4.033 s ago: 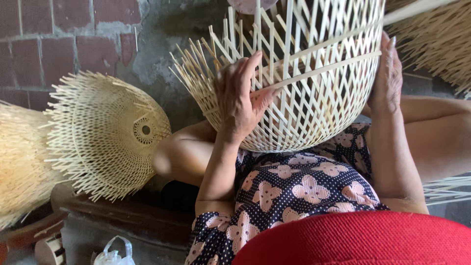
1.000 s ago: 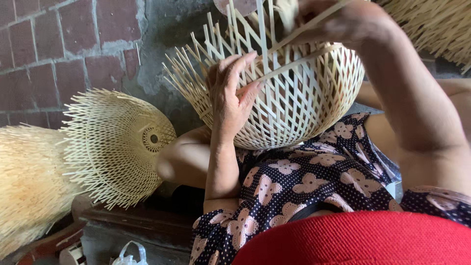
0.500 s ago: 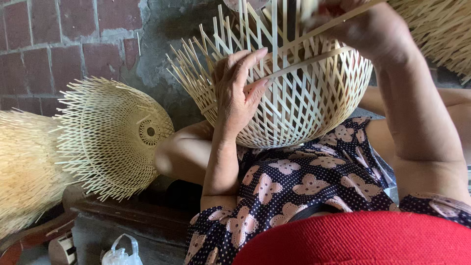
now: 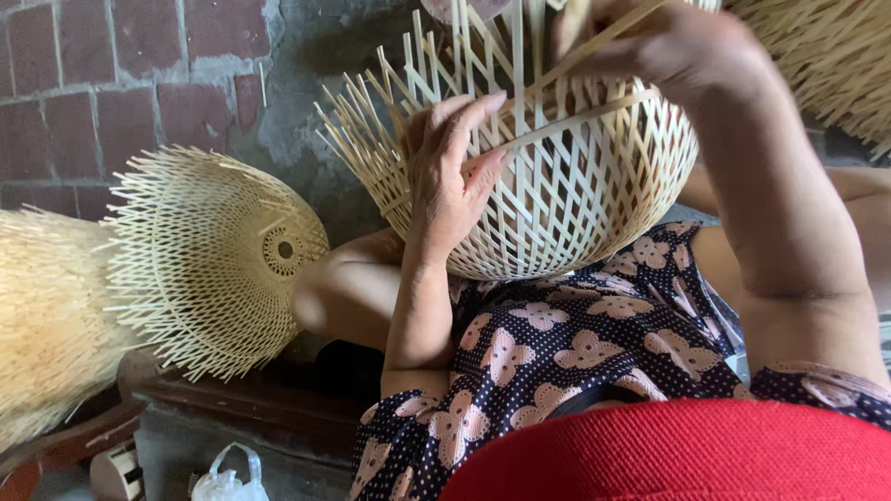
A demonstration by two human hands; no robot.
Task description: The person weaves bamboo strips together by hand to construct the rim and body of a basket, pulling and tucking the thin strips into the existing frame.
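The woven bamboo basket (image 4: 557, 186) sat in the person's lap, at about one o'clock from the picture's centre, tipped so its rounded underside faced down toward the floral dress (image 4: 575, 353) and its unfinished rim pointed up and away. It looked held this way so the loose ends stayed within reach of both hands. It was pale straw-coloured, made of thin flat strips crossed into an open diamond lattice, with many free strip ends (image 4: 390, 102) bristling out at ten to twelve o'clock along the rim.

The left hand (image 4: 450, 172) lay flat against the basket's outer wall at nine o'clock of it, fingers spread and pressed on the lattice, apparently bracing the weave. The right hand (image 4: 668, 46), at the basket's one o'clock, was closed around a long bamboo strip (image 4: 575, 116) that ran slanting across the wall; its fingertips were partly cut off by the top edge.

Farther out, at nine o'clock, finished woven shades (image 4: 204, 260) of the same pale bamboo lay on their sides in a row. A brick wall (image 4: 102, 74) stood behind them. A small plastic bag (image 4: 223, 478) lay at seven o'clock. A red hat brim (image 4: 687, 455) filled the lower edge.
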